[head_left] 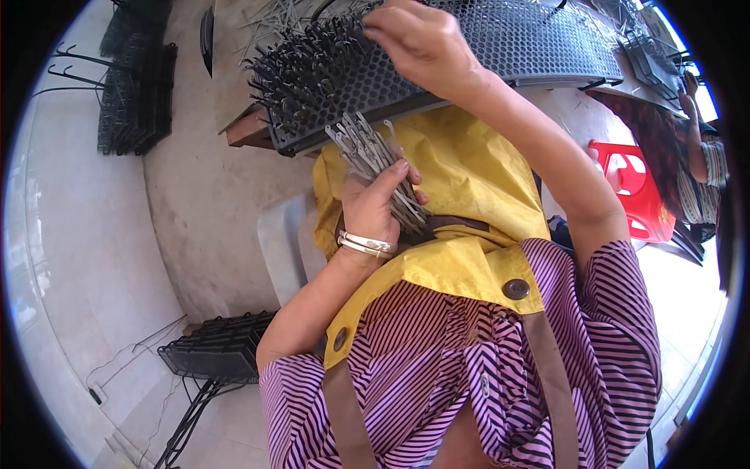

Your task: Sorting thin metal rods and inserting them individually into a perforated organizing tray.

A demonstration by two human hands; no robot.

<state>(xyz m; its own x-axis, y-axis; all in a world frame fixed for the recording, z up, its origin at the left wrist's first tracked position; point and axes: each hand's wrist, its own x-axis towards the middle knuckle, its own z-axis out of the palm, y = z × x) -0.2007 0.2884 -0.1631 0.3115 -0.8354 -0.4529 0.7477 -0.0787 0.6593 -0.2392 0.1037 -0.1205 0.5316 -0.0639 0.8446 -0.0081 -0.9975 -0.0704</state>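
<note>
My left hand (373,205), with silvery bangles at the wrist, is closed round a bundle of thin grey metal rods (362,147) in front of my yellow apron (437,152). Several rods have flattened or bent ends. Over the far side of a black perforated rack (523,47), my right hand (426,48) has its thumb and fingers brought together. What they hold, if anything, is too small to tell. Many dark rods (312,70) stand upright in the holes at the rack's left part, just left of my right hand.
Loose grey rods (273,19) lie on the table behind the rack. Black racks are stacked at the far left (137,98) and lower left (215,352). A red plastic stool (644,195) stands at the right, close to another person's arm (694,141).
</note>
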